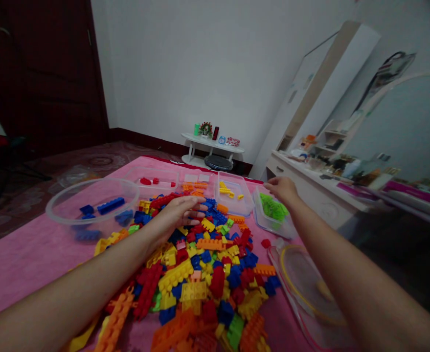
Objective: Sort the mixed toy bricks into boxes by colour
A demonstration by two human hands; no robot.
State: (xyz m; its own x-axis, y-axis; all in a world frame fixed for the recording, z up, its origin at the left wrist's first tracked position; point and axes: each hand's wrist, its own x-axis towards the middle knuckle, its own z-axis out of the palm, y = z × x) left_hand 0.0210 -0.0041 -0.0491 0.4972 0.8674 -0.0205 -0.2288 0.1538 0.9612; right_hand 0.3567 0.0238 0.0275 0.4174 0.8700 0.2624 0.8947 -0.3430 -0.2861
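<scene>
A big heap of coloured plastic bricks [203, 278] lies on a pink cloth [27, 259]. My left hand [180, 212] rests flat on the far side of the heap, fingers stretched out toward blue and red bricks. My right hand [282, 188] hovers at the far rim of a clear tub of green bricks [273, 210], its fingers curled downward; whether it holds a brick is hidden. A round clear bowl [90, 200] with blue bricks stands at the left. Clear tubs with red bricks [156, 182], orange bricks [196, 185] and yellow bricks [233, 193] stand behind the heap.
A clear lid [306, 288] lies right of the heap under my right forearm. A white desk [310, 190] crowded with small items stands at the right. A low white table [211, 142] stands by the far wall, and a dark door [46, 73] is at the left.
</scene>
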